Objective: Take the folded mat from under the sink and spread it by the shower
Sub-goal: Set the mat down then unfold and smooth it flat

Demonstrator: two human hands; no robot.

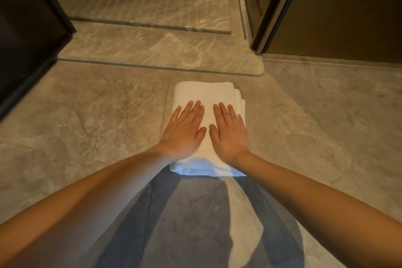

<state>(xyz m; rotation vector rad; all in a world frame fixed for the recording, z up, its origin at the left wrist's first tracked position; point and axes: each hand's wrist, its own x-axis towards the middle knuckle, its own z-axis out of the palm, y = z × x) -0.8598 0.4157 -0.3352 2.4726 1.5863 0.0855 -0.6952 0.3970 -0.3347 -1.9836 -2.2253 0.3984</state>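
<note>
The white folded mat (206, 98) lies on the grey stone floor (87, 115), still in a thick rectangle, with its layered edges showing beside the right hand (229, 132). The left hand (186, 130) and the right hand rest flat on top of it, fingers stretched and open, thumbs nearly touching. Beyond the fingertips runs the shower threshold (152, 50). The hands and wrists hide the near part of the mat.

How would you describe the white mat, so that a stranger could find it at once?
Look at the grey stone floor in front of the shower threshold. The mat lies there, folded into a thick rectangle, with the left hand and right hand flat on top. It is the only white, soft thing.
</note>
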